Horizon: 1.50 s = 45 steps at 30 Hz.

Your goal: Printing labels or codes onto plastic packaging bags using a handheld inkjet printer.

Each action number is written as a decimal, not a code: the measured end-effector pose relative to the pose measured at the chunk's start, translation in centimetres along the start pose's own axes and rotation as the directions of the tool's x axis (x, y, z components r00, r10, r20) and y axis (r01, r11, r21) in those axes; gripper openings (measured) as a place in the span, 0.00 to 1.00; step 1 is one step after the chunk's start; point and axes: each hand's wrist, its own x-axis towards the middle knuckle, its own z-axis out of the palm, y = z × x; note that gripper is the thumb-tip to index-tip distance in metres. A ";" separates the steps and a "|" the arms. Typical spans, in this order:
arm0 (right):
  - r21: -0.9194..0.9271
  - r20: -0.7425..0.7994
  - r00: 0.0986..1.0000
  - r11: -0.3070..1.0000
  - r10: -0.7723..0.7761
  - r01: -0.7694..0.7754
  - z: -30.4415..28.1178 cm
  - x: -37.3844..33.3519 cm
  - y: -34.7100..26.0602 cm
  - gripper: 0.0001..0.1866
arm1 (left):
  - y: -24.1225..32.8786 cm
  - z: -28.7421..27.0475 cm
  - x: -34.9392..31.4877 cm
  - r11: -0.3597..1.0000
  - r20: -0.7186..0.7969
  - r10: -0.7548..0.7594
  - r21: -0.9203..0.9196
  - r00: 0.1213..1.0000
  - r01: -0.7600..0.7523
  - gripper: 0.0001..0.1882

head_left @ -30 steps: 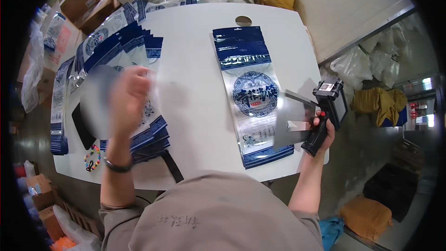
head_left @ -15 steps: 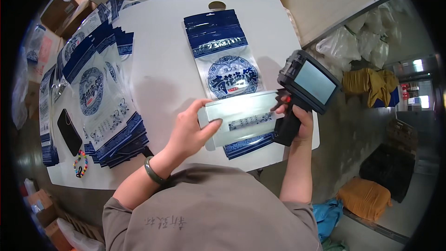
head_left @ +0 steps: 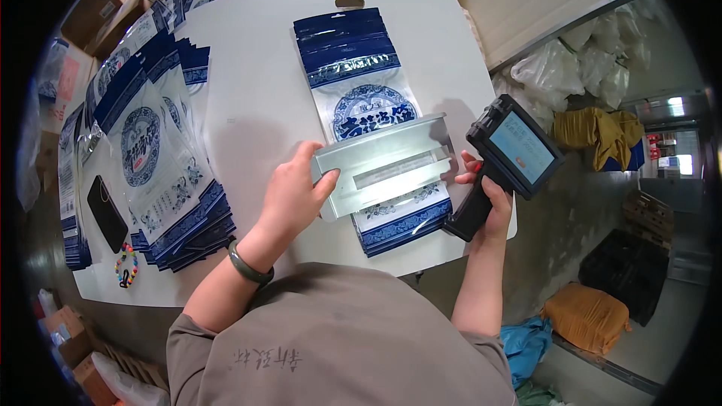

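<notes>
My left hand [head_left: 293, 188] grips the left end of a shiny metal jig [head_left: 387, 143], a shallow plate with raised edges and a long slot, thumb on top. The jig is tilted over the lower half of a stack of blue-and-white plastic pouches [head_left: 350, 75] and hides part of their print. Just off the jig's right end, my right hand [head_left: 496, 207] is wrapped around the handle of a black handheld inkjet printer [head_left: 519, 146]. Its lit screen faces up. A gap shows between printer and jig.
More piled pouches [head_left: 154, 158] cover the left of the white table [head_left: 252, 98]. On them lies a black phone [head_left: 107, 214] with a beaded strap [head_left: 126, 265]. Cartons [head_left: 101, 11] and plastic bags stand behind; wrapped bundles [head_left: 587, 316] sit on the floor at right.
The printer has moved right, away from the jig, and its screen now shows a display instead of a plain surface. The jig has shifted slightly left and up and is tilted more.
</notes>
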 end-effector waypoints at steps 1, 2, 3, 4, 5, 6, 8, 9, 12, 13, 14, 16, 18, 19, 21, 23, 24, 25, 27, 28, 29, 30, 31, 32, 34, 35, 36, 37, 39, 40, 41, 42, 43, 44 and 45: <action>0.004 -0.006 1.000 1.000 -0.007 0.007 0.1 0.0 0.0 0.22 | -0.2 0.1 0.0 0.998 -0.038 0.036 0.055 0.999 -0.034 0.20; 0.002 -0.004 1.000 1.000 -0.005 0.005 0.2 0.0 -0.1 0.22 | -0.1 0.1 0.0 0.992 -0.075 0.073 0.110 0.995 -0.064 0.21; -0.002 -0.006 1.000 1.000 0.012 -0.012 0.3 -0.1 -0.3 0.22 | 0.2 0.0 -0.1 0.992 -0.076 0.071 0.108 0.995 -0.062 0.21; -0.006 -0.009 1.000 1.000 0.029 -0.029 0.3 -0.1 -0.3 0.22 | 0.7 -0.3 -0.2 0.993 -0.036 0.003 0.114 0.999 0.001 0.23; -0.009 -0.007 1.000 1.000 0.028 -0.028 0.2 -0.1 -0.3 0.22 | 1.1 -0.5 -0.2 0.990 0.003 -0.064 0.122 0.998 0.063 0.25; -0.016 0.009 1.000 1.000 0.021 -0.021 -0.1 0.0 -0.2 0.22 | 1.1 -0.6 -0.2 0.991 0.001 -0.064 0.119 0.998 0.064 0.25; -0.024 0.027 1.000 1.000 0.013 -0.012 -0.3 0.0 0.0 0.22 | 1.0 -0.7 -0.2 0.993 0.053 -0.053 0.105 0.997 0.047 0.30; -0.029 0.031 0.999 1.000 0.014 -0.013 -0.2 -0.1 0.1 0.22 | 1.0 -0.8 -0.2 0.994 0.051 -0.052 0.103 0.997 0.047 0.30; -0.034 0.037 0.999 0.999 0.013 -0.012 -0.4 0.0 0.4 0.22 | 0.7 -0.5 -0.2 0.984 0.029 -0.057 0.171 0.998 0.051 0.34; -0.031 0.041 0.999 0.999 0.014 -0.013 -0.5 0.1 0.4 0.22 | 0.5 -0.2 -0.3 0.973 -0.013 0.000 0.230 1.000 0.003 0.35; -0.033 0.042 0.999 0.999 0.013 -0.012 -0.4 0.1 0.4 0.22 | 0.4 -0.1 -0.3 0.956 -0.053 0.058 0.291 0.997 -0.041 0.37; -0.013 0.042 0.999 1.000 0.015 -0.014 -0.1 0.1 0.4 0.22 | 0.7 -0.3 -0.4 0.939 -0.053 0.044 0.344 0.998 -0.023 0.38; -0.020 0.045 0.999 1.000 0.002 -0.001 -0.5 0.2 0.6 0.22 | 1.8 -0.8 -0.5 0.918 -0.048 0.032 0.396 0.998 -0.011 0.39; -0.025 0.050 0.999 1.000 -0.009 0.010 -0.7 0.3 0.7 0.22 | 2.6 -1.3 -0.8 0.876 -0.026 -0.022 0.481 0.999 0.032 0.40; -0.012 0.046 0.999 1.000 0.005 -0.005 -0.6 0.2 0.6 0.22 | 2.8 -1.8 -1.5 0.823 -0.012 -0.078 0.563 0.997 0.071 0.40; 0.002 0.040 0.999 1.000 0.021 -0.021 -0.5 0.2 0.5 0.22 | 1.9 -2.6 -2.9 0.808 -0.119 0.215 0.580 0.969 -0.108 0.40; -0.012 0.039 0.999 1.000 0.014 -0.014 -0.5 0.1 0.4 0.22 | 1.7 -2.8 -3.0 0.807 -0.117 0.216 0.580 0.969 -0.110 0.40; -0.026 0.038 0.999 1.000 0.007 -0.006 -0.6 0.1 0.3 0.22 | 1.7 -3.0 -3.1 0.708 -0.024 0.468 0.609 0.883 -0.358 0.39; -0.028 0.031 1.000 1.000 0.005 -0.004 -0.7 0.2 0.4 0.22 | 1.4 -3.2 -3.1 0.548 0.071 0.680 0.613 0.730 -0.569 0.38; -0.032 0.022 1.000 0.999 0.001 0.000 -0.7 0.2 0.4 0.22 | 1.1 -3.1 -2.9 0.560 0.202 0.650 0.525 0.733 -0.641 0.38; -0.033 0.022 1.000 0.999 -0.001 0.002 -0.7 0.3 0.5 0.22 | 0.7 -3.0 -2.6 0.575 0.330 0.619 0.427 0.713 -0.697 0.38; -0.019 0.032 0.999 1.000 -0.011 0.012 -0.6 0.4 0.5 0.22 | 0.3 -3.0 -2.3 0.569 0.385 0.572 0.450 0.724 -0.688 0.38; -0.006 0.042 0.999 1.000 -0.022 0.022 -0.5 0.5 0.6 0.21 | 0.1 -3.1 -2.2 0.568 0.385 0.574 0.449 0.723 -0.690 0.38; -0.009 0.036 0.999 1.000 -0.021 0.021 -0.4 0.3 0.5 0.21 | -0.1 -3.0 -2.1 0.585 0.397 0.554 0.440 0.731 -0.682 0.37; -0.034 0.024 1.000 0.999 0.012 -0.011 0.0 0.3 0.2 0.21 | 0.0 -3.1 -2.1 0.603 0.412 0.535 0.426 0.738 -0.674 0.36; -0.037 0.024 1.000 0.999 0.012 -0.011 -0.2 0.3 0.1 0.21 | 0.5 -3.2 -1.9 0.574 0.431 0.529 0.453 0.731 -0.682 0.36; -0.036 0.031 1.000 0.999 0.005 -0.004 -0.5 0.3 0.2 0.21 | 0.8 -3.3 -1.8 0.543 0.449 0.523 0.480 0.725 -0.689 0.35; -0.035 0.038 0.999 0.999 -0.002 0.003 -0.7 0.3 0.2 0.21 | 0.9 -3.2 -1.8 0.545 0.447 0.523 0.479 0.726 -0.688 0.35; -0.042 0.045 0.999 0.999 0.020 -0.018 -0.3 0.4 0.0 0.20 | 0.7 -3.4 -1.5 0.533 0.471 0.528 0.465 0.707 -0.707 0.33; -0.042 0.049 0.998 0.998 0.042 -0.040 0.0 0.5 -0.1 0.20 | 0.5 -3.6 -1.5 0.538 0.464 0.532 0.462 0.709 -0.705 0.33; -0.046 0.052 0.998 0.998 0.043 -0.040 0.1 0.6 -0.3 0.20 | 0.6 -3.5 -1.5 0.530 0.464 0.536 0.467 0.706 -0.708 0.34; -0.066 0.060 0.997 0.997 0.052 -0.048 0.4 0.6 -0.5 0.21 | 0.7 -3.4 -1.5 0.522 0.463 0.540 0.471 0.703 -0.711 0.34; -0.087 0.068 0.996 0.995 0.061 -0.055 0.7 0.6 -0.8 0.21 | 0.7 -3.3 -1.4 0.526 0.459 0.541 0.469 0.705 -0.709 0.34; -0.091 0.072 0.995 0.994 0.063 -0.056 0.9 0.6 -1.0 0.21 | 0.6 -3.3 -1.5 0.497 0.481 0.536 0.483 0.693 -0.720 0.33; -0.104 0.089 0.992 0.991 0.090 -0.081 1.1 0.7 -1.2 0.22 | 0.6 -3.3 -1.5 0.468 0.504 0.531 0.496 0.682 -0.731 0.33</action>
